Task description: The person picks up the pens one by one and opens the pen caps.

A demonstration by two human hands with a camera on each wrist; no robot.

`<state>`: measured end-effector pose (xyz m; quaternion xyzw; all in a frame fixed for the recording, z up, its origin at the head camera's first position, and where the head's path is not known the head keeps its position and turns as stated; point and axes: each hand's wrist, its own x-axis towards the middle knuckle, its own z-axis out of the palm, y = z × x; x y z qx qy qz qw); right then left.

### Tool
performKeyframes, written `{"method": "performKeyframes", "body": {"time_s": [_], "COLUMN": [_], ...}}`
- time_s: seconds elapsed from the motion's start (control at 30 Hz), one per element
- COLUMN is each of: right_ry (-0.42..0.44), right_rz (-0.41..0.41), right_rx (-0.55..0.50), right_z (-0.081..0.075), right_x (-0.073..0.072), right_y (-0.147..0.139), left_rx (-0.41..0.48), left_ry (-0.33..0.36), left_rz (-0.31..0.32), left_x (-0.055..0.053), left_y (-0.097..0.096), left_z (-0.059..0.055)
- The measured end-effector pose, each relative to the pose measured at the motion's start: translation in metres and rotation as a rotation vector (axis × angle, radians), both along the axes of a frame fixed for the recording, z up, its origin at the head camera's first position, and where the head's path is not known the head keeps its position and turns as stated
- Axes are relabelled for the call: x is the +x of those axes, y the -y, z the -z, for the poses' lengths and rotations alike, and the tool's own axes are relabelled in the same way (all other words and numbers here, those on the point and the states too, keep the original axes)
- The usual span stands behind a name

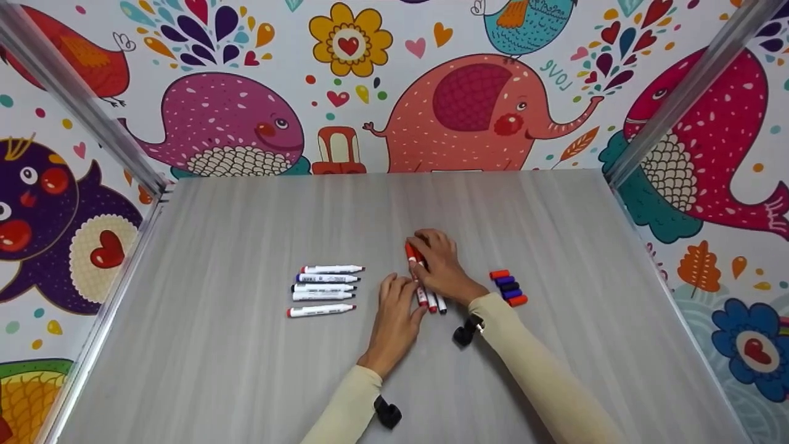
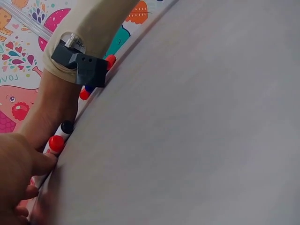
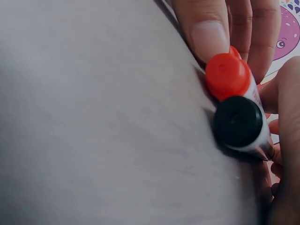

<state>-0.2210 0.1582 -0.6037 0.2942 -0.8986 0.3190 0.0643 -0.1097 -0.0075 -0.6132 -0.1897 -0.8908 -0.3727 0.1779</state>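
Between my hands, several whiteboard markers lie side by side on the table. A red-capped marker (image 1: 411, 251) is on their left side, and a black-ended marker (image 1: 442, 306) on the right. My left hand (image 1: 393, 317) pinches the near end of the row, its thumb against a red marker end (image 3: 227, 75). The black marker end (image 3: 238, 122) sits beside it in the right wrist view. My right hand (image 1: 439, 265) reaches over the far half, fingers bent around the markers, its thumb close to my left fingertips. Its palm covers most of the caps.
To the left, several uncapped white markers (image 1: 323, 296) lie in a stack of rows, tips pointing right. Several loose caps (image 1: 509, 287) in red, blue and black line up beside my right wrist. The wood-grain table (image 1: 234, 370) meets a patterned wall (image 1: 345, 111) at the back.
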Motion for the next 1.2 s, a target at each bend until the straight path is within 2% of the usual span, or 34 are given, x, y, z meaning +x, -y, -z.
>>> {"method": "performKeyframes", "body": {"time_s": [0.17,0.3,0.5,0.67,0.8,0.83,0.9,0.93,1.07,1.17,1.2], "right_ry": [0.019,0.056,0.112,0.056,0.084,0.122,0.177,0.199,0.259,0.278,0.286], "right_rz": [0.001,-0.029,-0.057,-0.100,-0.130,-0.125,-0.128,-0.128,-0.142,-0.157,-0.158], "right_rx": [-0.003,-0.028,-0.114,-0.194,-0.217,-0.207,-0.203,-0.199,-0.212,-0.247,-0.257], "right_z": [-0.001,-0.003,-0.009,-0.010,-0.019,-0.027,-0.033,-0.036,-0.043,-0.045,-0.047], "right_x": [0.002,0.003,0.009,0.009,0.013,0.017,0.021,0.023,0.030,0.035,0.037], "right_y": [0.000,0.000,-0.005,-0.010,-0.014,-0.014,-0.016,-0.018,-0.021,-0.023,-0.024], "left_rx": [0.003,0.000,-0.018,0.011,0.086,0.116,0.169,0.179,0.223,0.253,0.258], "left_ry": [-0.003,0.015,0.088,0.188,0.324,0.354,0.420,0.434,0.474,0.524,0.542], "left_rz": [0.012,0.016,0.031,0.047,0.105,0.121,0.156,0.173,0.249,0.303,0.315], "left_x": [0.002,0.002,0.001,0.000,-0.003,-0.005,-0.010,-0.013,-0.011,-0.003,-0.001], "left_y": [0.001,0.002,0.005,0.011,0.018,0.020,0.025,0.027,0.035,0.039,0.040], "left_z": [-0.002,-0.004,-0.010,-0.021,-0.030,-0.029,-0.021,-0.015,-0.020,-0.041,-0.042]}}
